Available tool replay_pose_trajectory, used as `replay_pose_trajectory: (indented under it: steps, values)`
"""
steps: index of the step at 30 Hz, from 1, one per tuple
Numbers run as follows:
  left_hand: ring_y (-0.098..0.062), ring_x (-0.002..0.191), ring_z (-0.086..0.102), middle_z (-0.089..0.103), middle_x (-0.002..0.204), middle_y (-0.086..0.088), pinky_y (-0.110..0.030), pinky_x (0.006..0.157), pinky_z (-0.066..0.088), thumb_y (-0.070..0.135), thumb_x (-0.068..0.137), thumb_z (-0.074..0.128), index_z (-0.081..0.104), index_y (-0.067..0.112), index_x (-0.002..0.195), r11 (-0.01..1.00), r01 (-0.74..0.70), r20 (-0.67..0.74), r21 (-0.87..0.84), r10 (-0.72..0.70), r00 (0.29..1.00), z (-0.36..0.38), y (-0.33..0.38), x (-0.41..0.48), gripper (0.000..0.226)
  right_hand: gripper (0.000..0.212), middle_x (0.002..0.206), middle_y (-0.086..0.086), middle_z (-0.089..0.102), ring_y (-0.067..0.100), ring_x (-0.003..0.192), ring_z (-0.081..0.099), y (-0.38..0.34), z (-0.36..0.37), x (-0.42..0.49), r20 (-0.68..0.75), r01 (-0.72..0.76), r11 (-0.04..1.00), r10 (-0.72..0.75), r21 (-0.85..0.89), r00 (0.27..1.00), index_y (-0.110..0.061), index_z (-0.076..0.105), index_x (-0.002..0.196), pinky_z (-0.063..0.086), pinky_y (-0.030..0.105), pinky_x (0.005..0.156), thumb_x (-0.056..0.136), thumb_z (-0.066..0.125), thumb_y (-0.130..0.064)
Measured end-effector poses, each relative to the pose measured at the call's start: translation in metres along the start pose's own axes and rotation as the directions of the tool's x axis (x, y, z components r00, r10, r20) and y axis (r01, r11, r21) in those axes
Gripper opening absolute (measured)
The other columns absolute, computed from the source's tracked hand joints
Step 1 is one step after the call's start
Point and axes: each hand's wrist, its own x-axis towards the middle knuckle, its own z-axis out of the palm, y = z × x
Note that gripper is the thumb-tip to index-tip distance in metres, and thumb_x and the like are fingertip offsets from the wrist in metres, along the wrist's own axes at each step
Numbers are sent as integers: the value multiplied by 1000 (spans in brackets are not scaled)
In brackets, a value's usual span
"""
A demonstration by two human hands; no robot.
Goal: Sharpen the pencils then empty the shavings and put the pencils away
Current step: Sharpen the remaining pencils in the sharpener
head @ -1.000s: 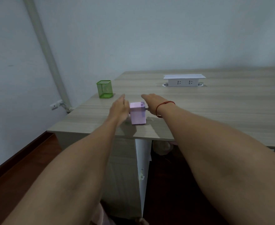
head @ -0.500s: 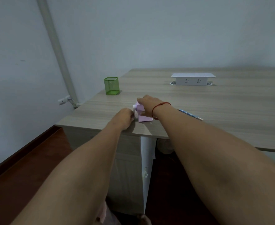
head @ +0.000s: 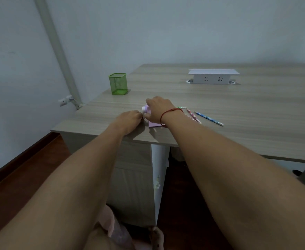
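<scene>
Spanning most of the view: wood-grain desk (head: 247,109), person reaching over its near-left corner. White socket box (head: 213,77) far back, well apart from the work. Green mesh pencil holder (head: 118,83) upright near the left edge; nothing visible inside.

Right hand (head: 158,109) draped over the pink sharpener (head: 153,124), fingers curled down round its top, pinning it to the desk near the front edge. Left hand (head: 129,120) against the sharpener's left end, fingers bent at the white front piece; pinching it or only touching, cannot tell.

Three pencils loose just right of the right wrist: blue pencil (head: 209,119), red-patterned pencil (head: 193,115), green pencil (head: 182,107) partly hidden by the hand. None seen in the sharpener.

Risks, as judged: the sharpener sits near the desk edge, so a hard tug on the front piece could drag it off and spill shavings. The right forearm hangs over the pencils and could roll them away.
</scene>
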Motion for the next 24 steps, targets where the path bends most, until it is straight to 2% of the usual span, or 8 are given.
replay_pose_trajectory:
  steps: [2, 4, 7, 10, 19, 24]
  values:
    - [-33, 103, 58, 60, 114, -15, -41, 86, 46, 19, 98, 40, 58, 5, 112, 999, -45, -3, 19, 45, 999, -10, -2, 3, 26, 33, 121, 11, 57, 31, 108, 56, 1, 1, -2, 0, -3, 1000, 3, 11, 1000, -13, 53, 119, 48, 41, 90, 91, 51, -32]
    - [-34, 105, 58, 60, 114, -16, -41, 84, 45, 10, 94, 46, 58, 5, 111, 993, -92, -23, 72, 94, 995, -24, -8, 14, 21, 34, 122, 11, 56, 31, 110, 56, 1, 2, -3, -4, 3, 1000, -3, 21, 1000, -14, 52, 120, 48, 42, 92, 92, 52, -32]
    - [-36, 99, 60, 62, 104, -21, -42, 79, 46, 0, 92, 46, 60, 0, 100, 980, -164, -132, 113, 179, 975, -44, -18, 31, 16, 38, 127, 10, 54, 32, 114, 55, 3, 1, -3, 3, 7, 1000, -7, 25, 1000, -15, 49, 128, 47, 42, 95, 94, 51, -33]
    - [-38, 93, 59, 61, 97, -23, -45, 77, 48, -3, 91, 46, 59, -3, 94, 963, -218, -170, 158, 244, 955, -45, -21, 31, 13, 39, 128, 11, 54, 32, 114, 54, 6, 0, -2, 16, 22, 1000, -22, -1, 1000, -13, 48, 127, 45, 40, 92, 95, 53, -33]
    - [-37, 97, 59, 62, 104, -23, -41, 80, 44, 5, 97, 43, 59, -3, 102, 984, -163, -330, 72, 178, 927, -45, -5, -5, 18, 39, 130, 15, 53, 34, 119, 52, 1, -5, -5, 23, 31, 999, -30, -30, 999, -11, 50, 126, 42, 39, 93, 94, 54, -32]
    - [-37, 89, 61, 64, 98, -22, -40, 72, 45, 3, 95, 48, 62, -2, 99, 988, -137, -324, 73, 153, 934, -38, 3, -21, 16, 35, 126, 14, 55, 33, 113, 55, 0, -2, -5, 17, 13, 1000, -13, -9, 1000, -13, 51, 122, 45, 41, 93, 93, 55, -32]
